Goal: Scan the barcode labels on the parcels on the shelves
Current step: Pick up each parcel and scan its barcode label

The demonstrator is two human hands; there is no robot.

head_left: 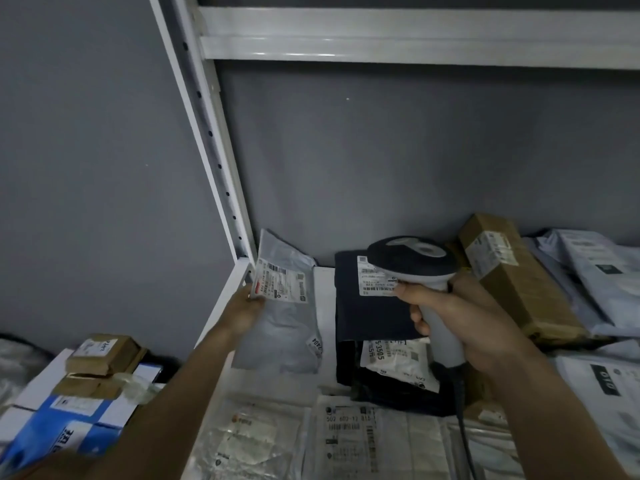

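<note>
While my left hand (250,308) pinches the grey mailer (282,306) by its left edge, tilting it up near the shelf's (325,282) back left corner, its barcode label (280,280) faces me. My right hand (460,320) is wrapped around the handle of the barcode scanner (414,263), whose dark head hangs over the dark parcel (367,306) at mid-shelf (part of that parcel's white label (375,280) is hidden behind the scanner head). A second dark parcel with a white label (398,362) lies just in front of it. A long brown carton (512,275) leans toward the back right, beside pale mailers (595,271). Clear-wrapped parcels (346,438) lie along the shelf's front edge. Off the shelf's left side, small brown boxes (104,351) are stacked on a blue-and-white carton (69,420). The scanner's cable (464,431) hangs below my right hand.
</note>
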